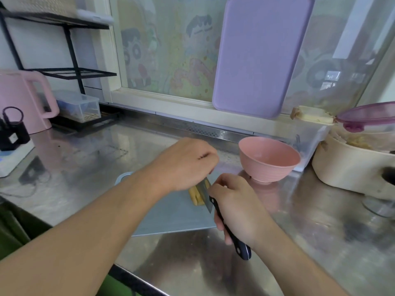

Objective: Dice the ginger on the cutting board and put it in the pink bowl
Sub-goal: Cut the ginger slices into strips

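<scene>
Both hands work over the grey cutting board (171, 212) on the steel table (299, 210). Your right hand (237, 208) grips the knife (226, 227) by its dark handle, blade down in the ginger (197, 194). Your left hand (186, 161) covers the ginger's far end, fingers curled down onto it. Pink bowl (268, 159) stands just beyond the board's right corner, nothing visible inside.

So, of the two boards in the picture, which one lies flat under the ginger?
The grey-blue cutting board on the steel counter; the ginger rests on it. The purple board stands upright against the window.
</scene>
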